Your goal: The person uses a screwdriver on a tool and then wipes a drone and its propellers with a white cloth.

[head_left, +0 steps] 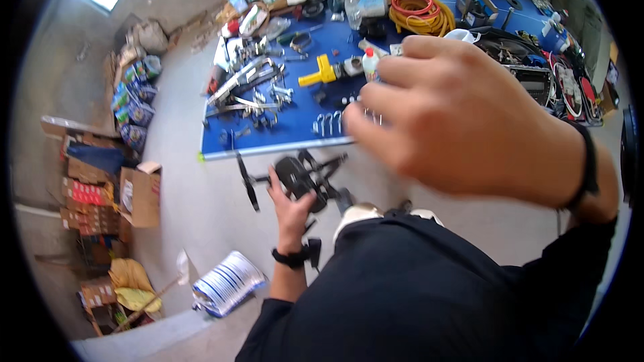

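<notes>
A black folding drone, some of its arms and propellers spread, is held off the table in my left hand. The thumb and fingers grip its body from the near side. My right hand is raised close in front, high over the right part of the view, and smeared a little by motion. Its fingers are curled, and the palm side is hidden, so whatever it may hold does not show. Behind the drone lies the near edge of a blue table. Several metal hooks lie on the table beyond the drone.
Metal tools, a yellow-handled tool, a red-capped bottle and coiled yellow hose crowd the table. Cardboard boxes line the left wall. A white-and-blue sack lies on the floor at lower left.
</notes>
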A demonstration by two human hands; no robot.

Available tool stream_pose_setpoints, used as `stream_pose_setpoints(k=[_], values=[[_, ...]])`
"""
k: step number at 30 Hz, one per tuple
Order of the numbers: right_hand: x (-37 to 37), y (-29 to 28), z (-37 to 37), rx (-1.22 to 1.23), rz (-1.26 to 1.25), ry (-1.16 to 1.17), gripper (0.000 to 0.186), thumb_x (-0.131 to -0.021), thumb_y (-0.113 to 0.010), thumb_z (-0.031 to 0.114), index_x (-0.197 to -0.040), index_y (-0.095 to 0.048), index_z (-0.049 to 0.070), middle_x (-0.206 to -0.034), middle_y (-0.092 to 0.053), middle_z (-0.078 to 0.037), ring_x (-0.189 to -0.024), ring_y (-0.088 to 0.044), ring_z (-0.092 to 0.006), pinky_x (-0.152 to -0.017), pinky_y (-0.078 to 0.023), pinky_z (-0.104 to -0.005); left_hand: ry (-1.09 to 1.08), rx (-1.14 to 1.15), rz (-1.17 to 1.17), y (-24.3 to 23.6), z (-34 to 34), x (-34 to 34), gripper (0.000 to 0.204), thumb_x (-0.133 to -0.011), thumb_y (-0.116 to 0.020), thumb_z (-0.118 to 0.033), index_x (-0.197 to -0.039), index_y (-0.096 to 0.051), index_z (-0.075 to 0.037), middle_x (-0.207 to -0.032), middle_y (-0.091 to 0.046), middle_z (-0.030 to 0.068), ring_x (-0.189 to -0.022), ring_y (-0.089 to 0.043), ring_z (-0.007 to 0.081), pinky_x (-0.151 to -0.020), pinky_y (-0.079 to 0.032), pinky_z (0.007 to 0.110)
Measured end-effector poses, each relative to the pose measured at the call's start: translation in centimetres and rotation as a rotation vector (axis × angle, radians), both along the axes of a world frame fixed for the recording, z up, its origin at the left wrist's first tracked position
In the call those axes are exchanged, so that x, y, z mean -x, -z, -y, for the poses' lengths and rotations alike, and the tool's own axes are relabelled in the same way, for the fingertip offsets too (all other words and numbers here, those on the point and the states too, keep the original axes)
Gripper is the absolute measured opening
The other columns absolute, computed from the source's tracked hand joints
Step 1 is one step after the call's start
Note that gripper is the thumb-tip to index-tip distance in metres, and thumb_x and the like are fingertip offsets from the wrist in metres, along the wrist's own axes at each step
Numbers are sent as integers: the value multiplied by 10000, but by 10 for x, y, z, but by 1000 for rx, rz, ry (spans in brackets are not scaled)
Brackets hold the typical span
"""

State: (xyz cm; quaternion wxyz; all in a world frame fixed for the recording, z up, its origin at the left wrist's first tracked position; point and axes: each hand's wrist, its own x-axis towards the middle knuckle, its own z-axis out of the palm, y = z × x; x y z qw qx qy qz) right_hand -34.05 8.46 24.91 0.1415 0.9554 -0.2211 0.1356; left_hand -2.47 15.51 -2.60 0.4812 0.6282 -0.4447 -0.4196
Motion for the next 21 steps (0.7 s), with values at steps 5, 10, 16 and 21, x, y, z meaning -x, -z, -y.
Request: stream_pose_setpoints(k=[5,10,16,21], values=[[-32,107,46,-198,253,140,113,-824,-688,149,-902,-683,67,-790,-659,-64,-834,-680,-249,-738,-550,-380,46,194,15,-47,60,-2,1120,-727,-791,89,-1626,-140,-58,-1302,-346,120,-1087,-631,254,-899,-600,337],[-140,197,45,-603,538,458,338,-949,-675,340,-1022,-664,10,-890,-680,-129,-879,-674,-306,-747,-542,-407,90,253,-71,-53,98,-47,1146,-710,-772,147,-1628,-123,-74,-1291,-339,100,-1084,-644,242,-907,-614,341],[-220,261,80,-1287,926,472,506,-886,-792,391,-1140,-648,-23,-947,-727,-94,-857,-714,-200,-734,-548,-317,108,238,-240,-42,136,-100,1141,-732,-781,124,-1626,-102,-78,-1316,-341,104,-1132,-632,250,-919,-611,350],[-259,269,109,-1765,1209,429,361,-863,-827,181,-1148,-679,16,-958,-731,-39,-844,-713,-134,-711,-566,-276,233,212,-317,-38,165,-127,1112,-766,-753,84,-1632,-73,-70,-1399,-325,118,-1227,-575,281,-980,-572,377]])
